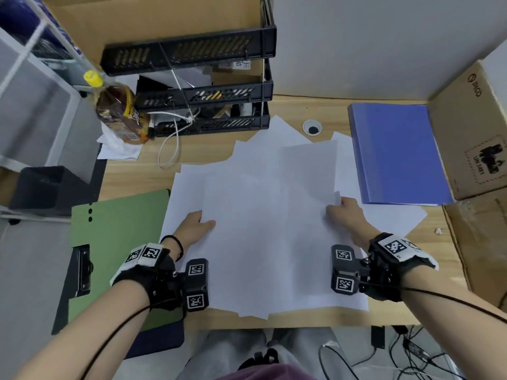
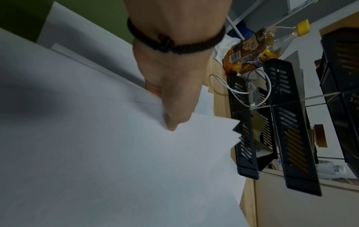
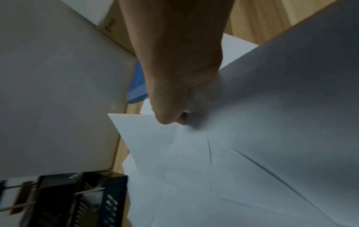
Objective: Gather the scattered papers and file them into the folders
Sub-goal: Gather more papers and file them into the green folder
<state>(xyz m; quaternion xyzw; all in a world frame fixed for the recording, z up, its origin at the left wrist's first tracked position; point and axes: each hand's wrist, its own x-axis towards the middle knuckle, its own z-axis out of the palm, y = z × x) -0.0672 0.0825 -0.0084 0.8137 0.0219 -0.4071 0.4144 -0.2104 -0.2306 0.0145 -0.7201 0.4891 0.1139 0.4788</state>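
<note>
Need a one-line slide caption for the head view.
Both hands, left and right, pinch overlapping white papers on the desk between green and blue folders.

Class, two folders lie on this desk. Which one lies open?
The green folder, left of the papers: it lies spread flat with its black clip showing. The blue folder, at the right, is closed.

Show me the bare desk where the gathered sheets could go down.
Bare wood lies beyond the papers, between the cable hole and the blue folder, and in a strip between the white cable and the green folder. The centre is crowded: both the left hand and right hand hold overlapping sheets.
</note>
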